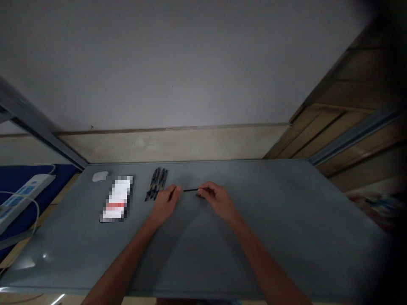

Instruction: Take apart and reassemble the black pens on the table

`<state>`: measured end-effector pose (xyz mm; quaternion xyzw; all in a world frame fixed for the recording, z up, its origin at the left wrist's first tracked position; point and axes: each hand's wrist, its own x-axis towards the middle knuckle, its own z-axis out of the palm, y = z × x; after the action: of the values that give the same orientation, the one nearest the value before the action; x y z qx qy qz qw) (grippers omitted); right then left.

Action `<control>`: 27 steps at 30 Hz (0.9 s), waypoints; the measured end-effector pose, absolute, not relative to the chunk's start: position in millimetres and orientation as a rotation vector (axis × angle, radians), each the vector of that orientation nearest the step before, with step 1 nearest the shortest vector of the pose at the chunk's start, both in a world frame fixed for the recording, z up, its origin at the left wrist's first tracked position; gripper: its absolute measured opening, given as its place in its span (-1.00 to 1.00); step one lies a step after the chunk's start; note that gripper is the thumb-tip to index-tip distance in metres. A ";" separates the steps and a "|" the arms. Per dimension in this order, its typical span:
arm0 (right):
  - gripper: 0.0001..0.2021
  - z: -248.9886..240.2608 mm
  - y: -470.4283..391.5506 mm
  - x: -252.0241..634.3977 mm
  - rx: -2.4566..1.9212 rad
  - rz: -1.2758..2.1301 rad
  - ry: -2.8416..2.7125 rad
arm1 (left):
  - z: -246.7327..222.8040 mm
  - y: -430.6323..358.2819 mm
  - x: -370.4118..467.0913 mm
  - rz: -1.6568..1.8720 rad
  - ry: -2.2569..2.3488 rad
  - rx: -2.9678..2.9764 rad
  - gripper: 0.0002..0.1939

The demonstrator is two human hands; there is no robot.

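Observation:
My right hand is closed, with its thumb and fingers pinching a thin black pen refill. The refill points left, its lighter end close to my left thumb. My left hand is closed too, around a dark pen part that is mostly hidden by the fingers. Both hands are just above the grey table. Left of my left hand, several black pens lie side by side, the nearest almost touching the knuckles.
A phone with a blurred-out screen lies on the table's left side, with a crumpled white piece behind it. Beyond the left edge are a white power strip and cable. A wall stands behind, wooden boards at right.

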<state>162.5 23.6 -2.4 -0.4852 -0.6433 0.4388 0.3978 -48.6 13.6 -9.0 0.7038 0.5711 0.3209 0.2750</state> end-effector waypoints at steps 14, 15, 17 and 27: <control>-0.55 -13.6 17.8 152.2 -1.348 1.462 -1.474 | -18.5 12.8 -42.3 0.987 1.324 1.570 -0.67; -0.55 -13.6 16.7 151.0 -1.354 1.468 -1.492 | -19.6 13.6 -42.9 0.990 1.336 1.568 -0.66; -0.56 -12.0 15.4 149.7 -1.362 1.380 -1.548 | -21.5 15.1 -44.2 0.989 1.354 1.566 -0.66; -0.63 -1.2 15.0 152.6 -1.345 0.771 -1.774 | -21.3 15.0 -43.2 1.015 1.366 1.478 -0.55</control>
<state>152.6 15.0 -1.2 -0.5275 -0.6956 0.3022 0.3827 -43.2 15.0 -21.3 0.5924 0.5472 0.4065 0.4294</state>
